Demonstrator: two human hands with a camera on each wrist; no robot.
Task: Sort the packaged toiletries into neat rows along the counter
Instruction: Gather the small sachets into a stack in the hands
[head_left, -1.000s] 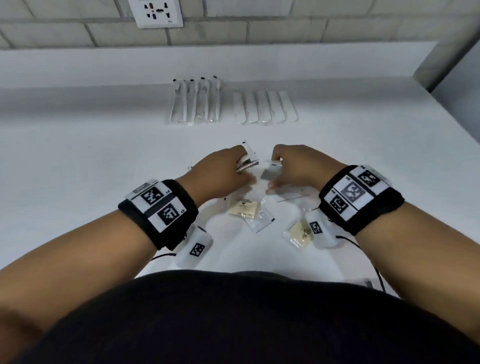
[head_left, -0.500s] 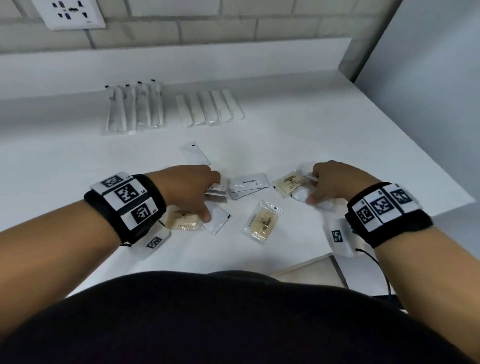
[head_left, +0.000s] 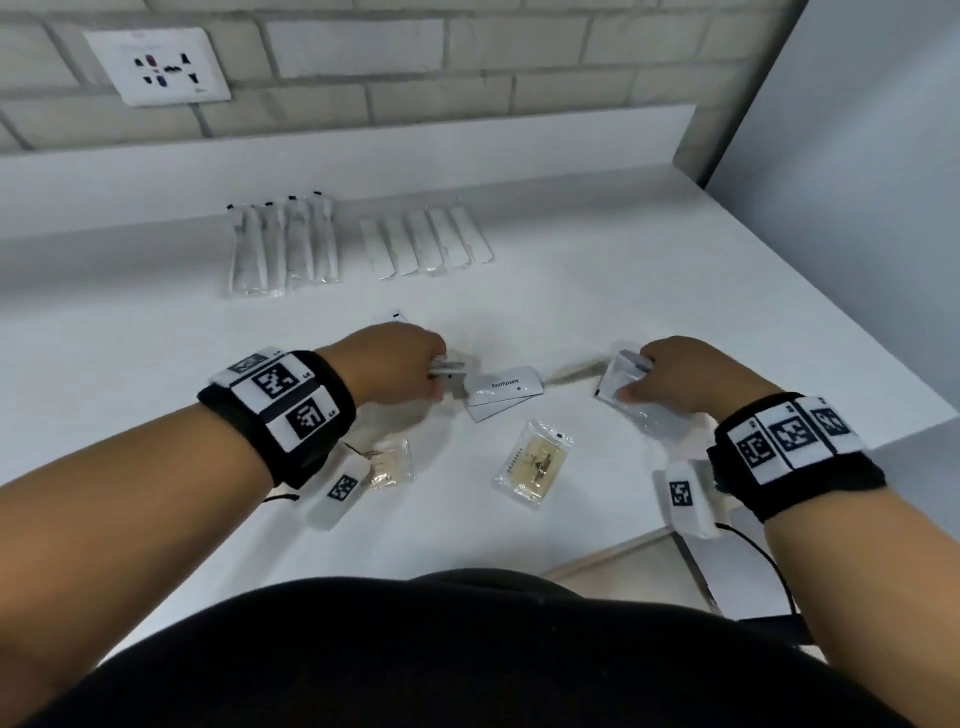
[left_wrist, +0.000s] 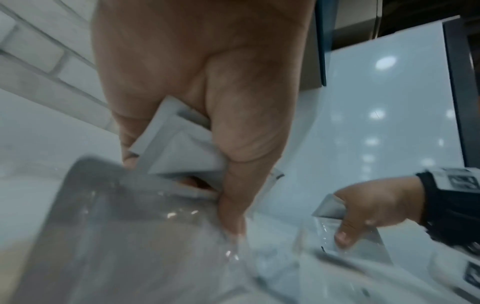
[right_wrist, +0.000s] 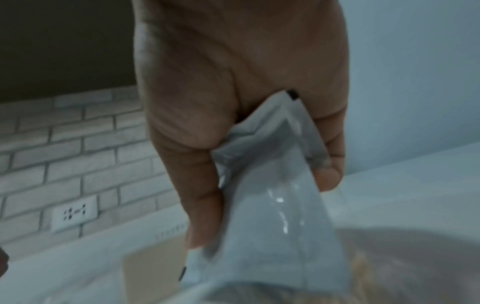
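Head view, white counter (head_left: 597, 291), brick wall (head_left: 415, 67)

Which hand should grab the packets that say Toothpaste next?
Probably the left hand: it sits right beside the Toothpaste packets, though it already grips sachets. The right hand is farther away.

White toothpaste sachets (head_left: 501, 387), beige clear-wrapped packet (head_left: 535, 462), white counter (head_left: 156, 364), black-and-white checkered wristbands (head_left: 283, 402).

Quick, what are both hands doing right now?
Left hand: fingers curled round a small white packet.
Right hand: fingers pinching another white packet.
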